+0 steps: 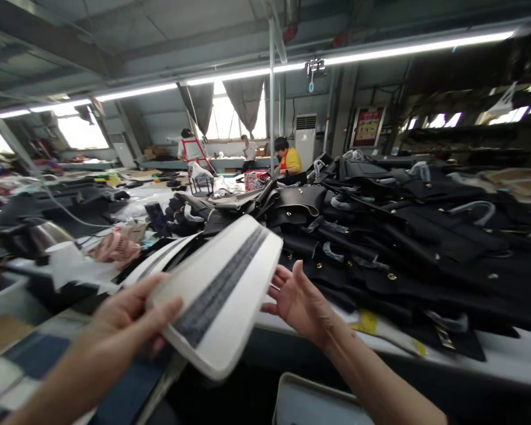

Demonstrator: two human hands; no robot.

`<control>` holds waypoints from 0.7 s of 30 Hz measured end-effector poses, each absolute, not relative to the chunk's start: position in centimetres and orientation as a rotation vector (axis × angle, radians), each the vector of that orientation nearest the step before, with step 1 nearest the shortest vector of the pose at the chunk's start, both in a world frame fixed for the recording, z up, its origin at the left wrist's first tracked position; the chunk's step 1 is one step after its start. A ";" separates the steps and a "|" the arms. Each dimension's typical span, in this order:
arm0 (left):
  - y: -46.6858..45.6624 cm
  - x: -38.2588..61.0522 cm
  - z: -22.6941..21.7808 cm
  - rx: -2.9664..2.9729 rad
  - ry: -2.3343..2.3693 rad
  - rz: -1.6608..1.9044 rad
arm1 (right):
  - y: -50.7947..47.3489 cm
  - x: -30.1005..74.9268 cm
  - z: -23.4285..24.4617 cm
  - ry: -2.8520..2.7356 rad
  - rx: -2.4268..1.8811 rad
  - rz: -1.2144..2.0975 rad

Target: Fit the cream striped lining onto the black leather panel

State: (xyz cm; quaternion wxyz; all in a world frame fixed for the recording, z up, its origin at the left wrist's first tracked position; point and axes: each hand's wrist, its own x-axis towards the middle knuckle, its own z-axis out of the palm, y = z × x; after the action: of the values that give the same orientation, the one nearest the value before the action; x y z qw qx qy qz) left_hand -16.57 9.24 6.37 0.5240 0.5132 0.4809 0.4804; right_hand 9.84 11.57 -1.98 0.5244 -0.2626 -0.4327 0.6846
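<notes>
My left hand [128,321] grips a flat white board [223,292] with a grey strip down its middle, thumb on top near its lower end. The board tilts up and away over the table edge. My right hand [298,301] is open beside the board's right edge, fingers stretched toward it, touching or almost touching the edge. More white boards [159,262] fan out just behind the left hand.
A big heap of black garments with gold buttons [402,236] covers the table at right. Yellow tags [365,321] lie at its near edge. A pink cloth [115,248] and white paper sit at left. Three people stand at far tables [287,159]. A white bin [310,404] is below.
</notes>
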 end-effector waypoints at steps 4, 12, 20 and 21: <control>3.8 -11.9 -0.8 1.181 0.924 0.958 | 6.5 11.8 -0.5 -0.630 -0.810 1.608; 4.3 -6.7 -0.8 0.973 0.618 0.725 | -0.6 15.4 0.0 -0.787 -0.833 1.643; 0.7 -1.4 0.3 0.755 0.308 0.582 | -3.9 17.9 0.7 -0.867 -0.578 1.719; 0.5 -1.5 0.1 0.772 0.294 0.602 | -4.2 19.0 1.1 -0.878 -0.627 1.682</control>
State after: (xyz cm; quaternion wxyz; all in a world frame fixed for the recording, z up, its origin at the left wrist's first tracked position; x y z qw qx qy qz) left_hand -1.51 0.52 0.11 0.8722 0.3694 0.1406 0.2882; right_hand 18.96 -4.20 1.11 0.5411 -0.2637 -0.3694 0.7079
